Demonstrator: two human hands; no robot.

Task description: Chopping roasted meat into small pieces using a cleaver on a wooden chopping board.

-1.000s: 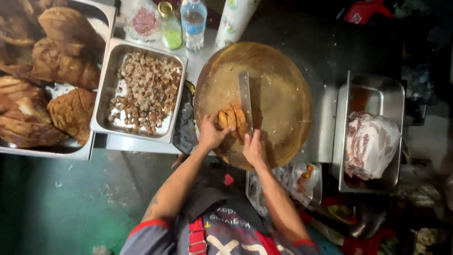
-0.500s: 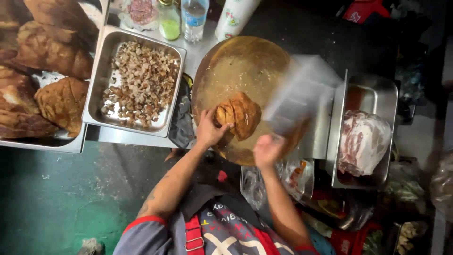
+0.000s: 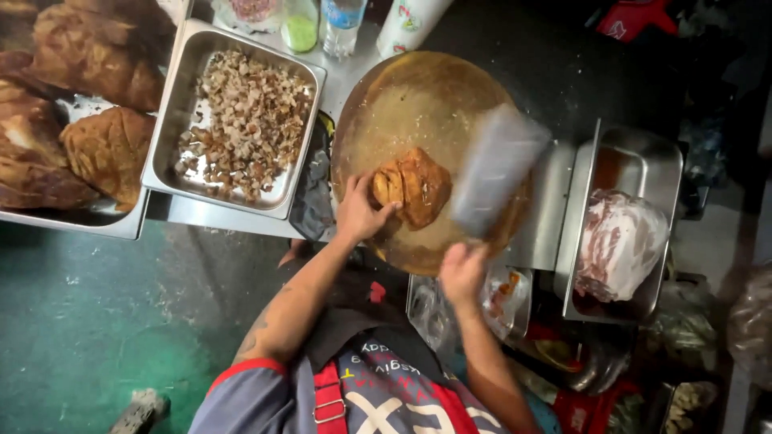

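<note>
**Cleaver raised over roast meat on the round block**

Both hands are busy at the block. From the head view, the left hand (image 3: 359, 210) presses down on a browned piece of roast meat (image 3: 414, 186), fingers curled over its near-left edge, where a few slices already stand cut side by side. The right hand (image 3: 461, 272) is wrapped tight around the handle of a broad cleaver (image 3: 497, 170), whose blade is blurred and lifted just beside the meat on its right, not touching it as far as I can tell.

As for progress, I'd judge the chopping of this piece barely begun: only the end under the left fingers is sliced, the bigger part is whole. The steel tray (image 3: 181, 120) to the left holds a good heap of chopped meat (image 3: 245, 120), so plenty has been done already, while several whole roasted slabs (image 3: 104, 145) wait on the far-left tray.

The meat sits near the middle of a round wooden chopping block (image 3: 418, 88), worn and greasy. On the right, another steel tray (image 3: 635, 161) carries a bag of pale raw meat (image 3: 619, 241). Bottles (image 3: 342, 20) stand behind the trays. Below is a stained green floor (image 3: 88, 321), and clutter crowds the dim right side.
</note>
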